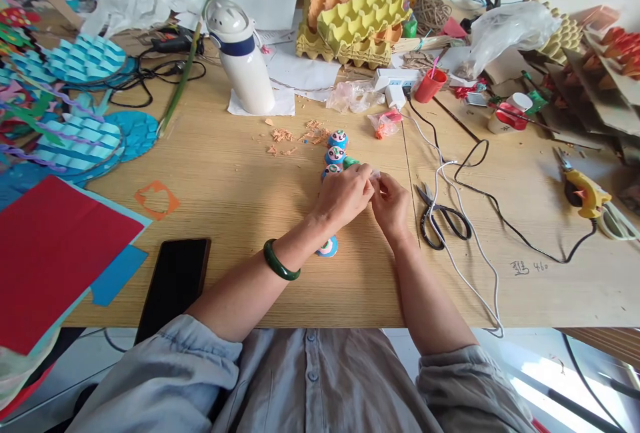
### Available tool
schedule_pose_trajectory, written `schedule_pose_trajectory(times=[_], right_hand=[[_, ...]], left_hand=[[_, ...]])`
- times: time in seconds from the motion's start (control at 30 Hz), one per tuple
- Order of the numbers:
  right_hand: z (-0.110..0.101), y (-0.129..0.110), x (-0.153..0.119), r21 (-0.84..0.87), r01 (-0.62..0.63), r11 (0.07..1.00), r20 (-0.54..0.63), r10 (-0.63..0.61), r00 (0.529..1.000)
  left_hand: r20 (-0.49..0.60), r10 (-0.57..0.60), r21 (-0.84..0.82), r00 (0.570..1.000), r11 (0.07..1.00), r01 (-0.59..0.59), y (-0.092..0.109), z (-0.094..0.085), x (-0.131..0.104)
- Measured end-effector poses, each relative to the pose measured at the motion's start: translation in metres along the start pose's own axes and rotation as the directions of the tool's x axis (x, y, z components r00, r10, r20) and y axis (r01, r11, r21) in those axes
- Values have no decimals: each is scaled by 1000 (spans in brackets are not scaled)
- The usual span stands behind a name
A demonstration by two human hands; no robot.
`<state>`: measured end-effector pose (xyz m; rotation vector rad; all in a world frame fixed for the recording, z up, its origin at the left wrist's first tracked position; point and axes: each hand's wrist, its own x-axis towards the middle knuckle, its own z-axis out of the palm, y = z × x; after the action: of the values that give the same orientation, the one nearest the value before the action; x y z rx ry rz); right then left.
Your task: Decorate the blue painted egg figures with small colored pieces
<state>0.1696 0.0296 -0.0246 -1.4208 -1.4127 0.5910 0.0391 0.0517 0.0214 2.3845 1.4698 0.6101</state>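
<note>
Just right of the table's middle, my left hand (346, 198) and my right hand (390, 203) meet with their fingers pinched together. Between the fingertips shows a small whitish, filmy piece (375, 173), mostly hidden by the fingers. Something green (350, 162) lies just beyond my left fingers. A row of small blue round pieces with pink and white patterned tops (335, 154) runs toward me, partly covered by my left hand. One more blue round piece (327, 246) lies beside my left forearm, which wears a dark green bangle.
Black scissors (443, 216) and a white cable lie right of my hands. Farther right is a yellow glue gun (585, 192). A phone (175, 280) and red sheet (65, 253) are at left. Behind stand a white flask (245, 73) and egg trays (355, 26).
</note>
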Motion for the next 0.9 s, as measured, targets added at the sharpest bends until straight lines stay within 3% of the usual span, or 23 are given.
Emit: schedule_pose_trajectory(times=[0.13, 0.33, 0.43, 0.5, 0.57, 0.63, 0.8, 0.9], right_hand=[[-2, 0, 0, -14, 49, 999, 54, -48, 997], [0, 2, -1, -10, -55, 998, 2, 55, 999], [3, 0, 0, 136, -164, 977, 34, 161, 986], [3, -3, 1, 227, -210, 951, 40, 206, 978], [2, -6, 3, 317, -226, 921, 31, 228, 973], [0, -8, 5, 404, -231, 885, 38, 236, 971], [-1, -6, 6, 494, -258, 830, 149, 211, 966], [0, -5, 4, 495, -259, 829, 148, 213, 966]], left_hand=[[6, 8, 11, 1000, 1000, -8, -5, 2, -4], [-68, 37, 60, 997, 998, -33, -4, 0, -11], [-76, -23, -96, 997, 995, 16, -14, -5, -11], [-155, -24, -280, 988, 960, -21, -25, -8, -9], [-254, -54, -428, 966, 902, -62, -36, -9, -6], [-262, -112, -563, 958, 824, -58, -44, -7, -4], [80, -222, -885, 972, 433, 171, -41, -4, -1], [166, -294, -929, 941, 273, 249, -36, -5, -1]])
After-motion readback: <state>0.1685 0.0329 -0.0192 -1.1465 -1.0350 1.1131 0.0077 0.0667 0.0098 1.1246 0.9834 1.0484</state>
